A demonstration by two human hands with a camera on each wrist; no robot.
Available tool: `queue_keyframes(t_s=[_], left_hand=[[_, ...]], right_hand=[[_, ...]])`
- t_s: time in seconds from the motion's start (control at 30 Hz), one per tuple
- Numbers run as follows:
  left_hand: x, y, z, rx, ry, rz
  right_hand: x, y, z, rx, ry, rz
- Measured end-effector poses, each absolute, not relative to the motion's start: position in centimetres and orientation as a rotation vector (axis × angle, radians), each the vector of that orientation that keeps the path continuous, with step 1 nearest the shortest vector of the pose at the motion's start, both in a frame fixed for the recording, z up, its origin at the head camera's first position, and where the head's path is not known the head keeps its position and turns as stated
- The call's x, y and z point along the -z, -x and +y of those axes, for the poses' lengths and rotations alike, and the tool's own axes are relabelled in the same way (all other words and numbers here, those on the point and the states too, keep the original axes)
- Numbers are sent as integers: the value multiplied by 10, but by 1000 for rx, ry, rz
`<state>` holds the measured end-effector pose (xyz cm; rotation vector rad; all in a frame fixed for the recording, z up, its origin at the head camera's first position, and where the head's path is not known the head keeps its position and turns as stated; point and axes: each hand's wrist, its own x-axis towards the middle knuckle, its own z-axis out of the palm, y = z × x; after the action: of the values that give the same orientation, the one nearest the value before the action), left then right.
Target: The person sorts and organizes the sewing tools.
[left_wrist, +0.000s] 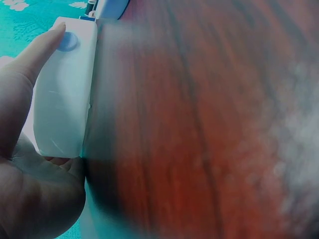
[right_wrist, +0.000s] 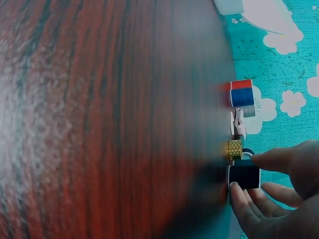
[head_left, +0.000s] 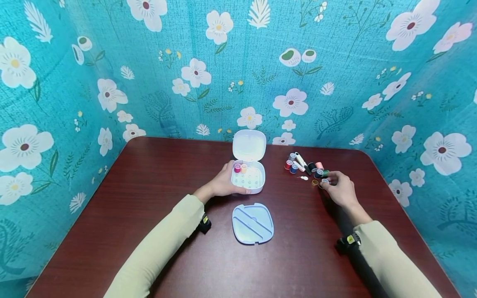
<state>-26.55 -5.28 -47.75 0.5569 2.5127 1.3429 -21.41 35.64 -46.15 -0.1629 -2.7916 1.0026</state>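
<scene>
My left hand (head_left: pixel 225 182) grips the left side of a white sewing box (head_left: pixel 263 182) with a raised lid. Its thumb presses by a round bluish button (left_wrist: pixel 68 42) on the front wall in the left wrist view. Inside the box, a magenta spool (head_left: pixel 237 168) and a peach spool (head_left: pixel 244 168) stand side by side at the back left. On the right, my right hand (head_left: pixel 340 191) pinches a dark thread spool (right_wrist: pixel 244 175) between thumb and fingers, low at the table. A gold thimble (right_wrist: pixel 235 150) stands right beside that spool.
Behind and left of my right hand lie a red spool (head_left: pixel 288 164), a blue spool (head_left: pixel 294 169), a pink spool (head_left: pixel 319 165), a white-and-black tool (head_left: pixel 300 159) and a small white piece (head_left: pixel 304 178). A light-blue tray (head_left: pixel 238 235) lies in front of the box. Flowered cloth hangs behind the table.
</scene>
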Motion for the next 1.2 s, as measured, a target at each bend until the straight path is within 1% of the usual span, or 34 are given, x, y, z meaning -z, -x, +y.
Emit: queue_keyframes(t_s=[0.37, 0.77, 1.2], left_hand=[[476, 266, -53, -1340, -572, 2519], [476, 267, -53, -1328, -567, 2528], [478, 266, -52, -1330, -567, 2522]], right_hand=[[459, 216, 356, -1006, 166, -2831], [456, 213, 355, -1128, 170, -2833], [461, 206, 344, -1397, 129, -2809]])
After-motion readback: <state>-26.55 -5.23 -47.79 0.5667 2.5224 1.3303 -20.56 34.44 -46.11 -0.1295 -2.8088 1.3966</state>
